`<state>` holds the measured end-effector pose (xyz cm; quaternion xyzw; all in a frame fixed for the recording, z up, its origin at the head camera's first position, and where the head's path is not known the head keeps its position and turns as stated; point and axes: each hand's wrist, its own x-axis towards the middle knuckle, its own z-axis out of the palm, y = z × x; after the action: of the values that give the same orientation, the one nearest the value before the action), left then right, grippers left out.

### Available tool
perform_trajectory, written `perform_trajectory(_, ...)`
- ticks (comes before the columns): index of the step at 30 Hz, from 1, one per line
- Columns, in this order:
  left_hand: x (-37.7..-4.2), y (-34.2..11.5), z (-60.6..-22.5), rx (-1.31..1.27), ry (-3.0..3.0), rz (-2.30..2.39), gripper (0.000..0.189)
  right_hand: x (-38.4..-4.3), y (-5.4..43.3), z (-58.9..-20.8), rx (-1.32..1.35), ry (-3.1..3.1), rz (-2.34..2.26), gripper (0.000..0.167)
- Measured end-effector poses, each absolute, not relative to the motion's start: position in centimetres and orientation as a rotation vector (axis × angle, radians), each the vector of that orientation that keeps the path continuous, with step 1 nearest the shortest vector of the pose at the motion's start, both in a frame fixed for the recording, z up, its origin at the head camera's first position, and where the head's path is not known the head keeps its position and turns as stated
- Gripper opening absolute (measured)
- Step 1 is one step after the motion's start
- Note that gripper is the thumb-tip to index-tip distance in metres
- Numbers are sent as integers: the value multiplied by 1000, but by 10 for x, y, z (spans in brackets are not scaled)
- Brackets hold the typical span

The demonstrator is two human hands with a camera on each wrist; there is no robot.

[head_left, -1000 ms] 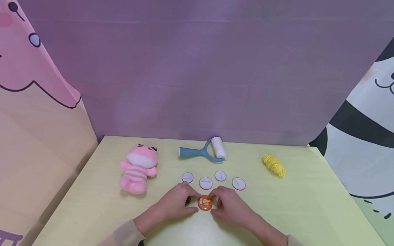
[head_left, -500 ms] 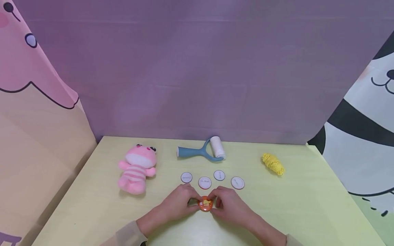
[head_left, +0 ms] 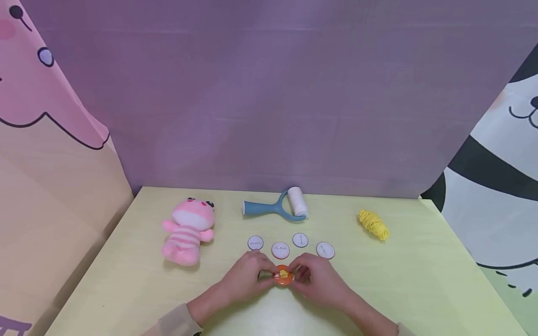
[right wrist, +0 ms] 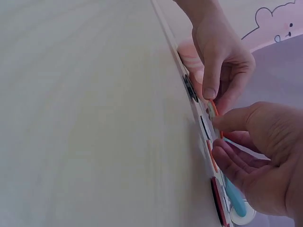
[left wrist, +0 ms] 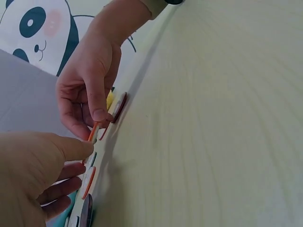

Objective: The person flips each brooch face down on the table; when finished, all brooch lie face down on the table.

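Between my two hands is a round orange pin badge (head_left: 283, 275) with a yellow picture on its face, which faces the head camera. My left hand (head_left: 248, 275) pinches its left edge with thumb and forefinger. My right hand (head_left: 317, 280) pinches the opposite edge in the same way. The left wrist view shows the orange badge (left wrist: 93, 132) edge-on between the fingertips of both hands. Just beyond the hands lie several more badges, white backs up with pins showing, among them a red-rimmed badge (head_left: 280, 250) and a dark-rimmed badge (head_left: 255, 242).
A pink striped plush toy (head_left: 187, 232) lies on the left of the pale table (head_left: 420, 289). At the back is a blue-handled lint roller (head_left: 275, 207) with a white roll. A bundle of yellow cord (head_left: 373, 225) lies to the right. A purple backdrop (head_left: 269, 93) rises behind the table.
One second ago the fingers stood around the orange badge; now both hands pinch its edges. The badge has moved slightly to the right and away from the person. The other things keep their places.
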<state>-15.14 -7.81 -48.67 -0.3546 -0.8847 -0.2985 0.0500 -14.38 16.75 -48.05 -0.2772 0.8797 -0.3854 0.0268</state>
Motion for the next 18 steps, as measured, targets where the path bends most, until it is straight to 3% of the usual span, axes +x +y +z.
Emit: perform_trajectory(18, -145, -69, -473, -945, -2534, -1186, 17, -148, 184, -462, -865, 2633, -1413, 25)
